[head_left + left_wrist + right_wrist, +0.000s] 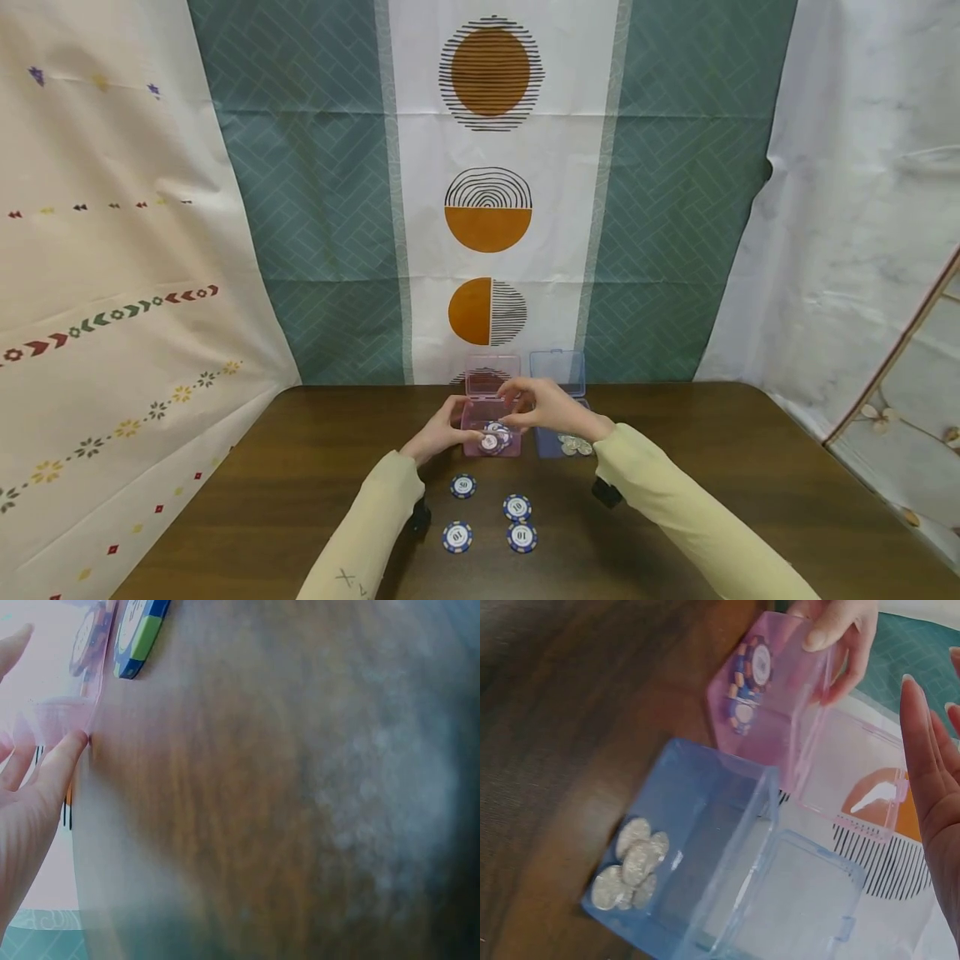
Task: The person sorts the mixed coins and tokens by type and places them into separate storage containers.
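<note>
A pink clear plastic box (468,448) with its lid (492,375) raised stands near the back of the table, with several poker chips (493,437) inside. My left hand (437,432) grips its left side, thumb by the wall and fingers round toward the back. In the right wrist view that hand's thumb lies at the box's rim. My right hand (551,406) hovers over the box's right side, its fingers (919,724) extended, thumb apart and nothing between them. To the right, partly behind the right hand, a blue clear box (705,787) holds several silver coins (634,862).
Loose blue-and-white chips lie in front of the boxes: one marked 50 (463,486), and others marked 10, such as the nearest right one (522,537). A patterned cloth (487,150) hangs right behind the table's (322,467) back edge. The blue lid (557,372) stands raised against it.
</note>
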### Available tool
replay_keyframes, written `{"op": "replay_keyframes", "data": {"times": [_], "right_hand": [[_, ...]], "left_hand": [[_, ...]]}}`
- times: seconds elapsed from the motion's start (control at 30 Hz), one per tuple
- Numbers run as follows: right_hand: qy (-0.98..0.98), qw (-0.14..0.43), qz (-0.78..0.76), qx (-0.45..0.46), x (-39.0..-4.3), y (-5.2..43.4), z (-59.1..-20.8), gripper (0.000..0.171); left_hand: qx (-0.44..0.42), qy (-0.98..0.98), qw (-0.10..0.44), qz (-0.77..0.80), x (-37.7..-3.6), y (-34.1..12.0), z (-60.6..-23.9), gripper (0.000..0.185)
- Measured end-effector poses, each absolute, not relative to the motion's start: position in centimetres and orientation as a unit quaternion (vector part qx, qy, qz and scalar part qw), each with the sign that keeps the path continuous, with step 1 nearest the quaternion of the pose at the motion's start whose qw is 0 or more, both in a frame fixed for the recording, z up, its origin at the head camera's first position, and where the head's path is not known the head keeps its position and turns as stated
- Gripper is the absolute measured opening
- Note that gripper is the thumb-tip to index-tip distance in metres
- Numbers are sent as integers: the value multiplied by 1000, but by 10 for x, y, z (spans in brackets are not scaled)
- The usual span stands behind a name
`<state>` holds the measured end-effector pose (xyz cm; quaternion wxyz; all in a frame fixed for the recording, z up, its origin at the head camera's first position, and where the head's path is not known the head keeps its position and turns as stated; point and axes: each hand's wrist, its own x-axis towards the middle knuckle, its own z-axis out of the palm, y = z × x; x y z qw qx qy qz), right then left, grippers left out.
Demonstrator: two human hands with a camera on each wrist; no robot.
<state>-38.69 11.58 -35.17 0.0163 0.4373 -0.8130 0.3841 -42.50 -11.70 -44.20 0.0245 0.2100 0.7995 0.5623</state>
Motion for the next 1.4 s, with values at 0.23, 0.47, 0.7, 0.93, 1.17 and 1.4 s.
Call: {"op": "replay_keyframes", "data": {"times": [0.23,0.47,0.7,0.93,1.17,1.4], "right_hand": [[-801,15,371,469,-381,122,-363,25],[-804,13,343,485,-375,128,-371,21],[-806,-32,347,479,-374,134,-379,16],[-797,-74,347,488,-373,135,-390,16],[-803,-105,327,487,-370,135,-399,21],[-808,-139,324,472,-365,135,-405,24]], "left_hand": [[203,811,24,548,-424,-117,-441,68],[216,800,32,558,-417,-117,-430,66],[216,795,46,565,-409,-117,-421,66],[226,796,53,559,-408,-116,-418,67],[210,802,38,558,-428,-118,-439,67],[202,808,37,552,-427,-118,-441,68]]}}
